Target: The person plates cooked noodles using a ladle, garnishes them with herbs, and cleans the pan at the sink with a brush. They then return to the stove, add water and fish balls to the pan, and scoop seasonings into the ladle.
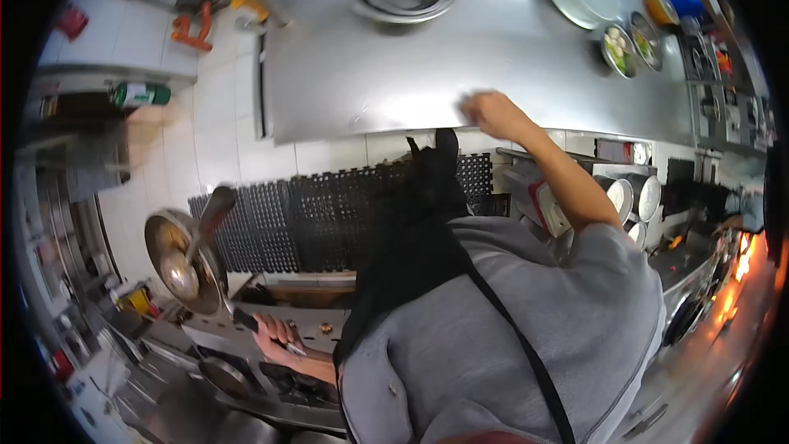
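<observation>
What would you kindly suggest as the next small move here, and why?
I'd probably bring the right hand across to steady the ladle. It juts past the rim of the pan with no hand on it, while the left hand is busy gripping the pan's handle. The right hand, blurred near the table edge, seems to hold nothing.

Left hand (pixel 276 340): held out leftward, fingers (pixel 281 329) curled into a grip.
Left forearm (pixel 316 368): bare, low beside the torso (pixel 526 329).
Right hand (pixel 498 118): fingers bent inward, blurred.
Right forearm (pixel 567 174): bare, angled forward and inward.
</observation>
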Available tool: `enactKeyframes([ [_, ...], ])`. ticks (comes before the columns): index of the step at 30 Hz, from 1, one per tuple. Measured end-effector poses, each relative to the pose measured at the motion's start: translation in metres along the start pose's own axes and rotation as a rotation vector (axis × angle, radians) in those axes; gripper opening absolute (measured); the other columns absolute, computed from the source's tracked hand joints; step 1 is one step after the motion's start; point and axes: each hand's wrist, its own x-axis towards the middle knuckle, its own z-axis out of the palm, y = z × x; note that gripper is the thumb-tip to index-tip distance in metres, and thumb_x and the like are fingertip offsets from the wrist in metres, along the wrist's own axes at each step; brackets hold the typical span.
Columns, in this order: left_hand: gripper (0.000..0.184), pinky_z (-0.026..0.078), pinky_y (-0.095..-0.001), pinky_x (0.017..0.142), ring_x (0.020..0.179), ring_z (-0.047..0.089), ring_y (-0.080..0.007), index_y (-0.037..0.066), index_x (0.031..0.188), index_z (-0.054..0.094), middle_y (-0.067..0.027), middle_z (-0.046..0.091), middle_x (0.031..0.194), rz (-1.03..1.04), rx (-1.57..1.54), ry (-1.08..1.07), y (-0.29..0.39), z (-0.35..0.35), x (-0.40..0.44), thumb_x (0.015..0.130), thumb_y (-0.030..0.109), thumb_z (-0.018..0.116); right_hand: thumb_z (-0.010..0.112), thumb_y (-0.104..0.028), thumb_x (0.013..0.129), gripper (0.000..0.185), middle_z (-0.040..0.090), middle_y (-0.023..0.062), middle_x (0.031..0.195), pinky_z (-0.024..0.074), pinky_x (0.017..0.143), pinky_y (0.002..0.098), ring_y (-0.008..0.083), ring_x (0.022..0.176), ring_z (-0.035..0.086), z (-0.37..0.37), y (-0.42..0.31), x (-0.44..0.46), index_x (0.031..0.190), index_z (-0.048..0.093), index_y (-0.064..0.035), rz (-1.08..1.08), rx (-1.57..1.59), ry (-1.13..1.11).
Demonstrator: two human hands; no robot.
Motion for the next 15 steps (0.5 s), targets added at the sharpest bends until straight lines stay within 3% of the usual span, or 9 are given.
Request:
enactKeyframes([
  [2,0.011,0.028,-0.0229,0.033,0.041,0.031,-0.0062,0.004,0.094,0.052,0.004,0.034,0.058,-0.04,0.045,0.12,0.018,-0.01,0.017,0.093,0.012,0.058,0.059,-0.012,0.077,0.023,0.068,0.0223,0.083,0.0499,0.082,0.0479,0.0403,0.087,0.064,-0.004,-0.04,-0.039,0.094,0.068,0.0008,0.101,-0.143,-0.386],
  [3,0.013,0.027,-0.0228,0.034,0.041,0.032,-0.0054,0.005,0.092,0.05,0.0046,0.037,0.058,0.011,0.278,0.258,0.025,-0.008,0.023,0.09,0.012,0.061,0.06,-0.015,0.077,0.023,0.067,0.0225,0.077,0.0489,0.083,0.0495,0.0411,0.086,0.064,0.017,-0.025,-0.051,0.091,0.068,0.0008,0.037,-0.03,-0.46],
  [4,0.016,0.029,-0.0231,0.035,0.04,0.034,-0.006,0.005,0.094,0.05,0.0042,0.04,0.058,-0.066,0.256,0.161,0.033,-0.033,0.035,0.088,0.012,0.063,0.06,-0.012,0.076,0.021,0.068,0.0223,0.082,0.0494,0.082,0.0482,0.0412,0.086,0.065,0.022,-0.042,-0.054,0.089,0.07,0.0003,0.036,-0.199,-0.39],
  [5,0.017,0.03,-0.0242,0.035,0.04,0.038,-0.0072,0.005,0.094,0.049,0.0027,0.042,0.058,-0.031,0.323,0.19,0.036,-0.04,0.042,0.088,0.012,0.063,0.06,-0.009,0.074,0.021,0.069,0.0217,0.083,0.0499,0.082,0.0481,0.0421,0.088,0.064,0.024,-0.069,-0.063,0.09,0.071,0.001,0.03,-0.096,-0.087],
  [6,0.019,0.034,-0.0251,0.035,0.041,0.042,-0.0088,0.005,0.094,0.047,0.0017,0.043,0.058,-0.016,0.237,0.159,0.039,-0.043,0.048,0.087,0.012,0.064,0.061,-0.005,0.075,0.025,0.069,0.0198,0.078,0.0532,0.07,0.0432,0.0358,0.073,0.067,0.049,-0.048,-0.058,0.097,0.069,0.0024,-0.12,-0.115,0.046],
  [7,0.02,0.036,-0.0255,0.036,0.041,0.044,-0.0094,0.005,0.093,0.047,0.0012,0.044,0.058,0.016,0.239,0.142,0.045,-0.042,0.059,0.087,0.012,0.065,0.059,-0.001,0.08,0.021,0.067,0.015,0.073,0.0521,0.055,0.0356,0.024,0.057,0.064,0.046,-0.07,-0.04,0.098,0.066,0.0044,0.147,0.072,-0.11],
  [8,0.022,0.038,-0.0259,0.036,0.041,0.046,-0.01,0.005,0.093,0.047,0.0006,0.044,0.058,0.034,0.241,0.102,0.051,-0.047,0.068,0.086,0.013,0.066,0.059,-0.005,0.086,0.021,0.068,0.0182,0.077,0.0534,0.06,0.0346,0.024,0.06,0.067,0.035,-0.118,-0.024,0.102,0.068,0.0042,0.338,0.259,-0.179],
  [10,0.024,0.04,-0.0254,0.037,0.042,0.048,-0.0102,0.005,0.095,0.047,-0.0001,0.045,0.059,0.003,0.214,0.112,0.057,-0.071,0.09,0.085,0.012,0.067,0.053,-0.004,0.094,0.018,0.066,0.0101,0.074,0.0512,0.055,0.0266,0.0137,0.056,0.062,0.041,-0.166,0.016,0.102,0.066,0.0058,0.267,0.407,-0.151],
  [15,0.025,0.042,-0.0268,0.037,0.04,0.049,-0.0122,0.002,0.095,0.049,-0.0034,0.051,0.059,-0.023,0.246,0.092,0.103,-0.137,0.146,0.082,0.01,0.068,0.052,-0.012,0.1,0.021,0.066,0.009,0.081,0.0519,0.058,0.0253,0.0131,0.063,0.062,0.07,-0.308,0.161,0.109,0.064,0.0022,0.155,0.812,-0.225],
])
